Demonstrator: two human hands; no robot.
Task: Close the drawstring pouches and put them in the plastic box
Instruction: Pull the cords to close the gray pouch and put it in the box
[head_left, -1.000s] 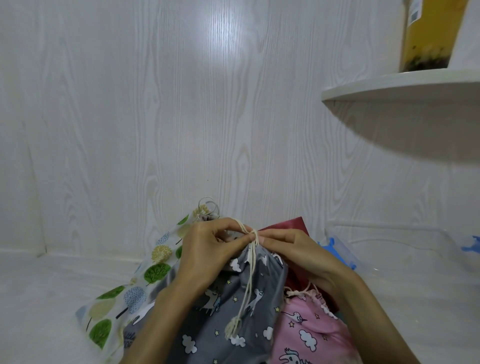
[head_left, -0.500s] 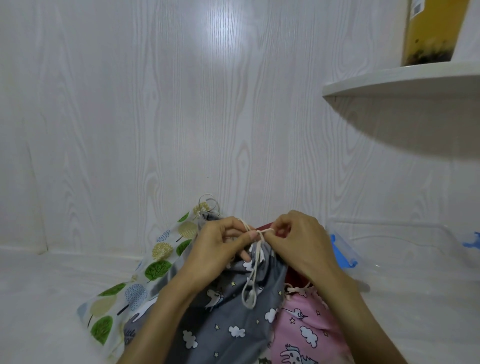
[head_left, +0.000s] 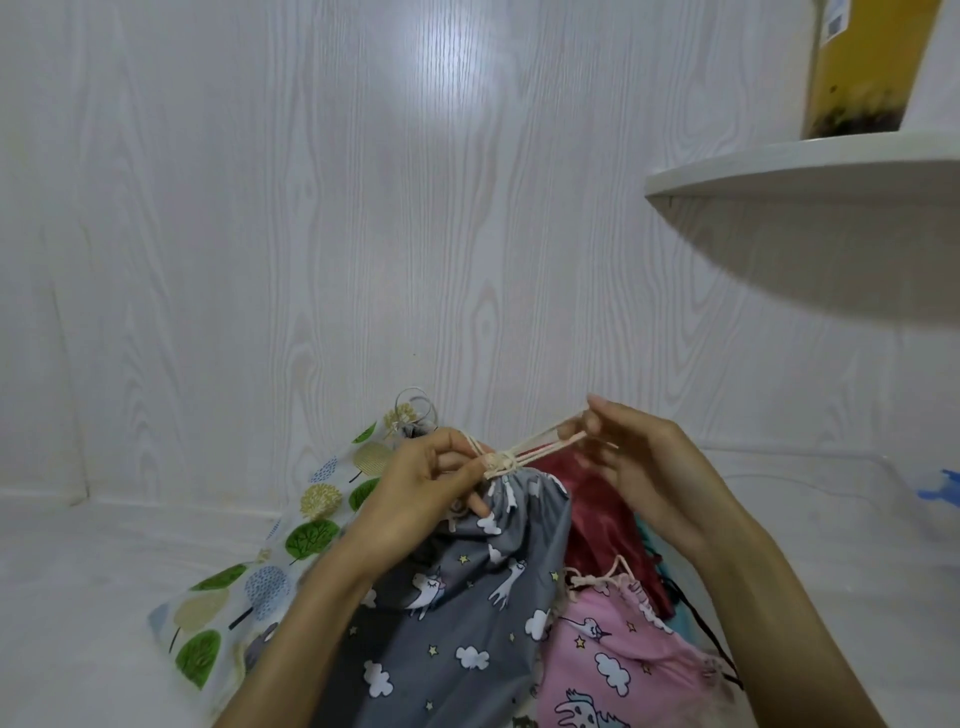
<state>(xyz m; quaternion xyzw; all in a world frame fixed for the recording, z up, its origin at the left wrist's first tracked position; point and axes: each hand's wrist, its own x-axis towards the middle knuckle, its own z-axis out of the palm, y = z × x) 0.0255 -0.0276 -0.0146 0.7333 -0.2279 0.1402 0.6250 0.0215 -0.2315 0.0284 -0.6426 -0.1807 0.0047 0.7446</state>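
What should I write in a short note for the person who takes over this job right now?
Left hand: pinches the gathered neck of the grey pouch.
Right hand: pinches the cream drawstring and holds it taut, out to the right.
Grey pouch: neck cinched, knot not finished.
Tree-print pouch lies on the left, pink pouch on the right, red pouch behind.
Plastic box: clear, on the right; I see no pouch inside.
Left: finish the knot, close the others, put all in the box.
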